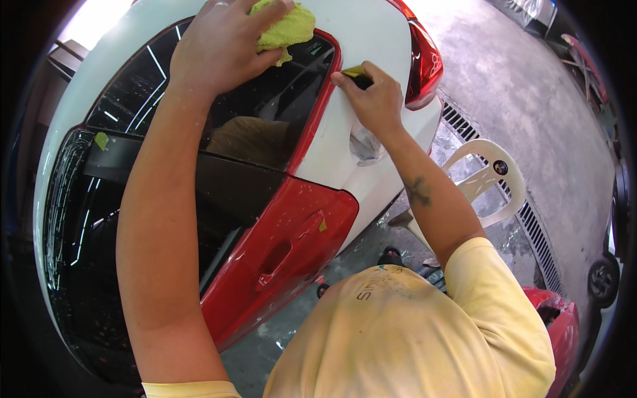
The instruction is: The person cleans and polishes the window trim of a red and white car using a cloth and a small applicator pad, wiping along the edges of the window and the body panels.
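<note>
One fuzzy, crumpled yellow-green cloth (292, 30) was gripped in the left hand's (222, 50) half-curled fingers, over the edge of the smooth black window glass (265, 99). The right hand (379, 99), nearly closed, pinched one thin olive-yellow piece (353, 71) beside the glossy red window border (314, 126). Two yellow-green scraps (323, 225) dotted the white, red and black car (371, 30).

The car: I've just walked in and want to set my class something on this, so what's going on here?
A person is leaning over a red and white car, both hands busy around its dark side window. The left hand holds a yellow-green cloth by the window's far edge. The right hand pinches a small yellowish piece near the red edging. A pale chair stands beside the car.
</note>
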